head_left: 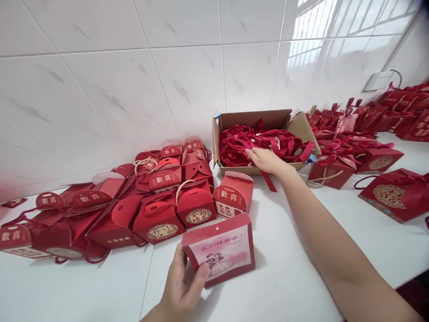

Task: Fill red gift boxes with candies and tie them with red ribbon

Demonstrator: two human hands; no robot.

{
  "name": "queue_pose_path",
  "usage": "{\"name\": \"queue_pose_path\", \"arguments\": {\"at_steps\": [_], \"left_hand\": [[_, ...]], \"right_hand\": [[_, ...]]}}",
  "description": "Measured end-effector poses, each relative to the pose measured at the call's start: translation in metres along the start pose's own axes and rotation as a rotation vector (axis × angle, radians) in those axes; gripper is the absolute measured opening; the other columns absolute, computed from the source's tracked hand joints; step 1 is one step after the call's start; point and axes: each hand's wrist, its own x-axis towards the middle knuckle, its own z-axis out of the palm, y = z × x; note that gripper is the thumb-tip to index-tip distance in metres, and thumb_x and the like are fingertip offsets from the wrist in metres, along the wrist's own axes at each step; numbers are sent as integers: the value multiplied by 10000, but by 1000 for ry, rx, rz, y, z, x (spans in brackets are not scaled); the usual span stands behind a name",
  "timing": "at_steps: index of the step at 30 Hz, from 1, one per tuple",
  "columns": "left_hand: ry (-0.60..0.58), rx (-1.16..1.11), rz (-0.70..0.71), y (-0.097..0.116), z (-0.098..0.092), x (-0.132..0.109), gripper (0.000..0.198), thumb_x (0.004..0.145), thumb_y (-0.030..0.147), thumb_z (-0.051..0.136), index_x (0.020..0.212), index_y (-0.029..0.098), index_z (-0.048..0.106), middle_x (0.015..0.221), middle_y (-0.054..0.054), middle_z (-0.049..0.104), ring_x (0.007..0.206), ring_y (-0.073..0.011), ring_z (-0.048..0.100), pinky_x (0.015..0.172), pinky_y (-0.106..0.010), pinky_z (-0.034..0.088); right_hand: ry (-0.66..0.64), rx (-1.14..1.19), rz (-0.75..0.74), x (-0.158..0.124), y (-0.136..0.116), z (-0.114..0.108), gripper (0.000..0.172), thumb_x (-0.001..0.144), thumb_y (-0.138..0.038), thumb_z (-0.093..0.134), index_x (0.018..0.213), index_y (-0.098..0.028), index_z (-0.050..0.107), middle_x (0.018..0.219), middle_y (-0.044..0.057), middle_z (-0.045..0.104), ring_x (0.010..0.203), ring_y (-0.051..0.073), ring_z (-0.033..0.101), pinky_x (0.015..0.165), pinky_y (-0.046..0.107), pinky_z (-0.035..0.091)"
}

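My left hand [183, 286] grips a flat red gift box [221, 248] with a pink picture of a couple on its front, held at its lower left corner just above the white counter. My right hand [264, 160] reaches far forward into an open cardboard box [234, 120] full of red ribbons [254, 141]; its fingers are closed on a ribbon at the box's front edge, and a strand hangs down below the hand. A small red box [233, 194] with gold characters stands between the two hands.
A pile of red handled gift boxes [157, 210] lies at the left against the white tiled wall. More red boxes and bags [378, 156] with ribbons line the right side. A wall socket [380, 80] sits at the far right. Bare white counter [295, 268] lies in front.
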Motion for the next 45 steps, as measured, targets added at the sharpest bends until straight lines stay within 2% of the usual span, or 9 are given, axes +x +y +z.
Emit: {"name": "queue_pose_path", "arguments": {"at_steps": [3,6,12,16,21,28,34,38,45], "left_hand": [[-11,-4,-16,0,0,0,382,901,252,484,1280,278,441,1121,-111,618,1014,-241,637,842,-328,565],[-16,-46,-36,0,1,-1,368,901,267,493,1266,290,454,1113,-98,630,1009,-235,642,842,-318,566],[163,-155,-199,13,14,-2,389,868,389,558,1217,228,503,1109,-114,638,1005,-241,636,843,-302,548],[207,-167,-226,19,19,-1,422,840,408,603,1193,190,529,1093,-112,646,1000,-212,629,846,-239,519],[215,-176,-241,18,18,-2,442,833,421,609,1193,179,524,1085,-117,648,993,-215,632,842,-246,520],[222,-164,-248,15,17,-3,440,815,432,632,1163,180,539,1082,-121,646,994,-226,635,837,-266,527],[232,-157,-263,17,18,-2,438,801,436,650,1143,183,546,1079,-114,648,988,-220,639,835,-252,528],[221,-147,-238,13,15,-3,438,818,414,633,1172,176,531,1078,-119,647,992,-230,640,838,-269,535],[37,-86,-158,-7,-2,-6,425,831,288,628,1226,186,506,1107,-121,639,1002,-226,640,842,-269,545]], "right_hand": [[117,28,156,1,4,8,294,949,-293,317,1098,-127,508,820,152,668,747,292,627,684,379,433],[220,40,274,-3,2,18,346,887,-186,359,1213,-79,401,964,223,625,847,351,617,708,438,442],[461,2,258,-7,-6,19,452,802,-173,469,1253,-141,459,1156,192,517,1073,365,509,804,470,463],[379,-49,262,-5,-3,16,447,814,-190,483,1259,-178,521,1146,159,551,1076,325,518,817,418,468],[269,3,224,-6,-1,15,301,825,-196,463,1066,-208,642,971,89,680,878,249,620,759,343,471],[231,52,255,-5,1,6,232,783,-182,478,940,-195,648,859,87,703,805,260,631,690,337,456],[176,137,207,-3,9,-11,234,807,-132,464,950,-180,643,916,78,700,866,219,626,781,306,457],[240,153,341,-5,12,-16,265,892,-189,405,1096,-134,565,985,152,675,932,260,622,806,350,464],[341,95,642,-6,22,-13,438,869,-161,419,1287,-43,364,1090,265,598,988,344,611,795,433,465]]}}
